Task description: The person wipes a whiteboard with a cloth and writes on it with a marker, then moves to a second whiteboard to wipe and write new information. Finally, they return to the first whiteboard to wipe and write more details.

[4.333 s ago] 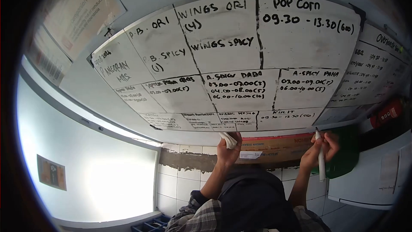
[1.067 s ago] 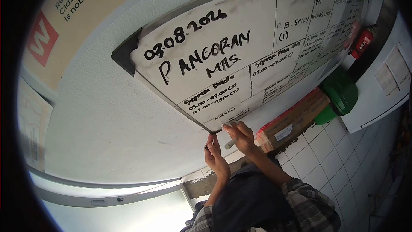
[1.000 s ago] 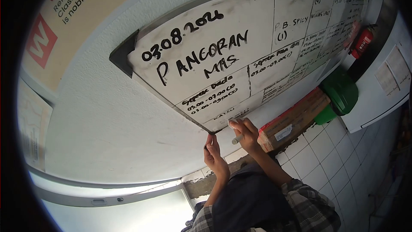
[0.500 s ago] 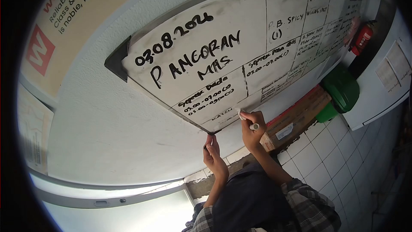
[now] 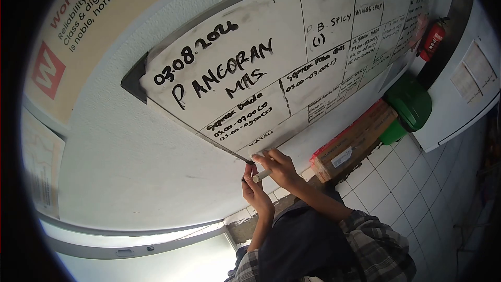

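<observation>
A whiteboard (image 5: pixel 209 120) with black handwriting hangs tilted in view. My right hand (image 5: pixel 281 169) is closed around a pale, thick marker (image 5: pixel 262 176), whose blunt end points down and left. A small white wad (image 5: pixel 254 157), perhaps tissue, is pinched in its fingertips against the board's lower corner, below the word "KATSU". Just beneath, my left hand (image 5: pixel 255 194) has its fingers together at that corner. Something small and dark shows among the left fingers, too small to name. The two hands overlap slightly in view.
A long cardboard box (image 5: pixel 355 149) and a green lidded bin (image 5: pixel 409 105) stand right of the board. Beyond them hangs a red fire extinguisher (image 5: pixel 433 40). A poster (image 5: pixel 104 21) is at upper left, and white tiles (image 5: pixel 389 183) cover the lower right.
My right hand has moved left and down along the board's lower edge to the corner, carrying the marker and white wad. The left hand has stayed near the corner. The view has shifted slightly.
</observation>
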